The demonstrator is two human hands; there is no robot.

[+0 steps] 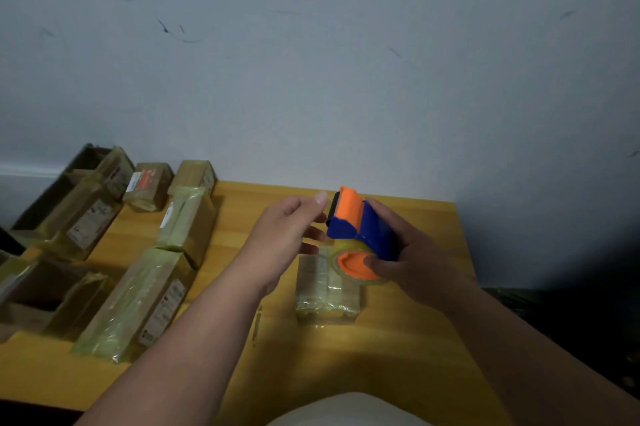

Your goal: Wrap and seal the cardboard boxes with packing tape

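Observation:
My right hand [412, 252] grips a blue and orange tape dispenser [360, 228] that carries a roll of clear tape, and holds it above the table. My left hand [291, 235] is beside it on the left with fingers extended toward the dispenser's front edge; whether they touch the tape I cannot tell. Below both hands a small cardboard box [325, 290] wrapped in shiny tape lies on the wooden table [398, 339]. The dispenser and my hands hide its far end.
Several tape-wrapped boxes lie along the table's left side, among them a long one [138, 301] and a shorter one [188, 224]. An open cardboard carton [45, 204] sits at the far left. A grey wall rises behind the table.

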